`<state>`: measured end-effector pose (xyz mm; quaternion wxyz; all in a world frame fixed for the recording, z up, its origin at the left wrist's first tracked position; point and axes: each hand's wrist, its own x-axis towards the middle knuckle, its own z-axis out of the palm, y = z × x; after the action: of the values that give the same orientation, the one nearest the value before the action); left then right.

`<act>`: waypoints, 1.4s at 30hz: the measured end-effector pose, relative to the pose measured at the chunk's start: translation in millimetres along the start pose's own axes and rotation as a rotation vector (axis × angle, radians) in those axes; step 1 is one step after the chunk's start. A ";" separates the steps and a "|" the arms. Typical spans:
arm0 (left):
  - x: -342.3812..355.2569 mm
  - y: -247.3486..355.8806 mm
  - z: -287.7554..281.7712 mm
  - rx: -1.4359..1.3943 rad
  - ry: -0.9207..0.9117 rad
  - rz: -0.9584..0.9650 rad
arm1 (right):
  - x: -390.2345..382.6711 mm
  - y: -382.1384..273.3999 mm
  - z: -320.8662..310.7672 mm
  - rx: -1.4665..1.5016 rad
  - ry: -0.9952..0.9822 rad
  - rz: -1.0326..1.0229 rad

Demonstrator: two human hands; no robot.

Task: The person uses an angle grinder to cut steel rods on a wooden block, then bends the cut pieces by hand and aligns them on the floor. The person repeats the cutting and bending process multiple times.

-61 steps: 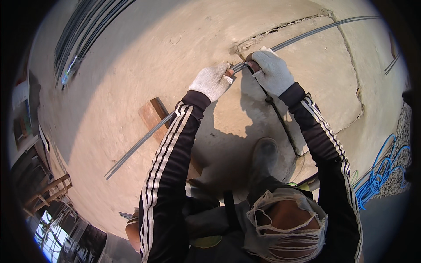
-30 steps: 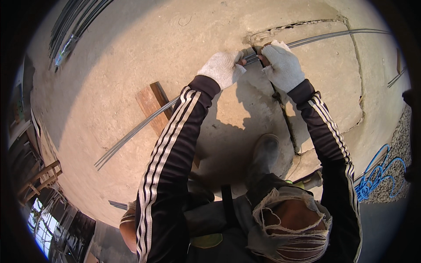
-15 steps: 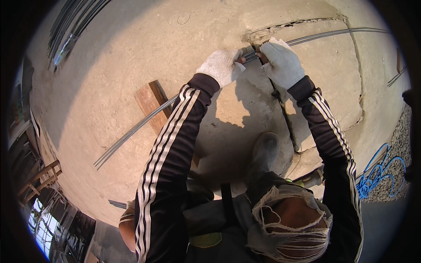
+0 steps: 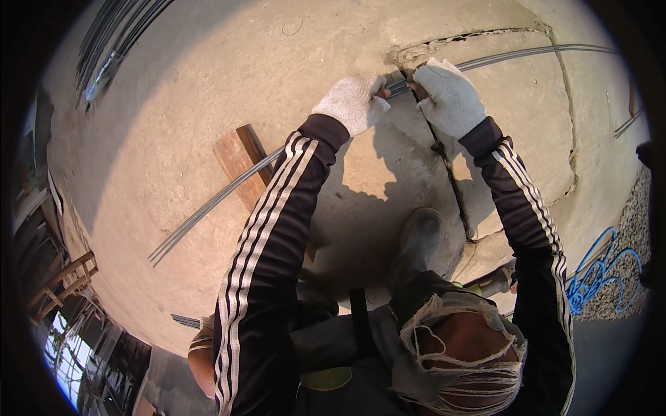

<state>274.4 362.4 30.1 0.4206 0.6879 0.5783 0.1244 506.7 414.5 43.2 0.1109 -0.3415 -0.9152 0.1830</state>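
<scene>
Several thin grey metal rods [image 4: 208, 206] lie in a bundle across the ground, running from lower left up to the far right. My left hand [image 4: 352, 104], in a white knit glove with bare fingertips, is closed round the bundle near its middle. Just to the right, my right hand [image 4: 451, 97] wears a matching glove and is closed on the same rods. A short stretch of rods shows between the two hands. The right fingers are partly hidden behind the glove. A wooden block [image 4: 239, 166] lies under the rods on the left.
More rods [image 4: 121, 41] lie at the far left beside clear plastic. Cracks [image 4: 451, 187] split the concrete floor [image 4: 277, 69]. A blue hose [image 4: 596, 277] lies coiled on gravel [image 4: 631, 256] at right. What looks like a power tool [image 4: 492, 283] is near my right knee.
Both hands keep their hold on the rods. My right hand and wrist have shifted very slightly to the right; the left has barely moved.
</scene>
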 end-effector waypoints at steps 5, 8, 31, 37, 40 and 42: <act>1.4 1.0 1.5 0.018 -0.018 -0.033 | 1.0 -0.8 5.3 -0.015 0.032 0.034; 1.2 1.4 1.5 0.021 -0.005 -0.018 | 0.5 0.4 7.4 -0.015 0.073 -0.004; -3.9 23.6 -21.6 0.223 0.207 0.031 | -98.0 -45.5 22.3 0.767 0.462 0.781; 0.5 33.8 -47.2 0.255 0.226 -0.020 | -102.0 -80.6 36.6 0.756 0.426 0.626; 1.4 37.3 -76.4 0.252 0.250 -0.045 | -99.1 -98.6 41.6 0.840 0.327 0.641; 5.5 40.4 -102.3 0.292 0.271 -0.054 | -96.3 -111.8 42.5 0.945 0.283 0.612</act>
<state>236.7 412.8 120.6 0.2380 0.7028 0.6596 0.1194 498.9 261.2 43.0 0.3147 -0.5251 -0.5700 0.5481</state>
